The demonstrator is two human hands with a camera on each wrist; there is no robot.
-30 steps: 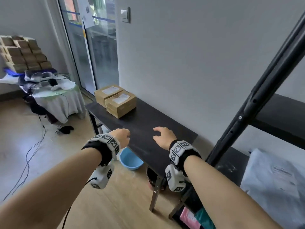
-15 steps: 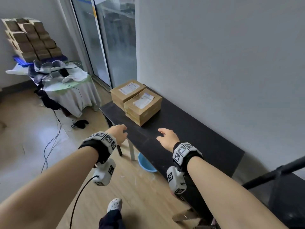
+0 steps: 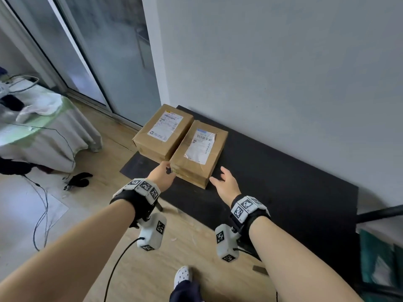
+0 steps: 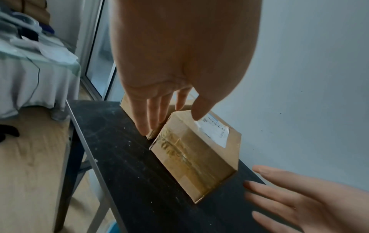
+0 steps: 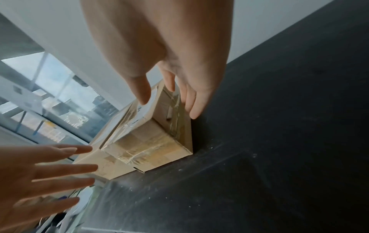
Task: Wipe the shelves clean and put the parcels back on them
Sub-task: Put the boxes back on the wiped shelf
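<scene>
Two taped cardboard parcels with white labels lie side by side on a black table (image 3: 283,182) against the wall. The nearer parcel (image 3: 198,153) (image 4: 195,151) (image 5: 147,135) sits between my hands. My left hand (image 3: 162,174) (image 4: 159,116) is open at its left front corner, fingers straight in the gap beside the farther parcel (image 3: 163,131). My right hand (image 3: 222,182) (image 5: 171,97) is open at the right side, its fingers (image 5: 191,100) alongside the box's side face. Neither hand grips anything.
A cloth-covered round table (image 3: 43,131) with clutter stands to the left, with cables (image 3: 41,210) trailing on the wooden floor. Glass sliding doors (image 3: 98,51) are behind it. A black shelf rail (image 3: 379,214) shows at the right edge. My shoe (image 3: 183,275) is below.
I have stepped closer to the table and both hands have reached forward, from hovering short of the parcels to flanking the nearer one.
</scene>
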